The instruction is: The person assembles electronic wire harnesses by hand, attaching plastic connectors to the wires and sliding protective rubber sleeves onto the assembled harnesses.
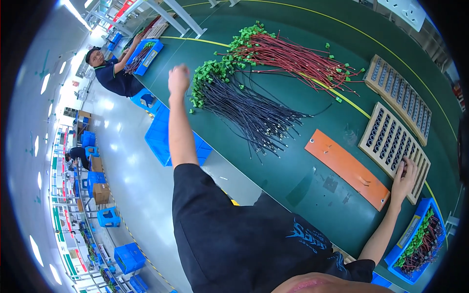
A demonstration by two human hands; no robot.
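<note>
My left hand (179,79) is raised with curled fingers over the bench's left edge, beside a bundle of black wires (244,105) with green connectors (210,78). Whatever it holds, if anything, is hidden. Over at the right, my right hand (404,179) has its fingertips together on a light wooden tray (424,168) with rows of small black round parts (383,134). Anything pinched there is too small to make out. Behind the black bundle lie red wires (293,56), also with green connectors.
An orange strip (347,168) lies on the green bench (288,180). Beyond the nearer tray is a second filled tray (398,93). A blue bin (415,239) of wired connectors stands at the right. A co-worker (115,73) handles another blue bin (145,58) at the far left.
</note>
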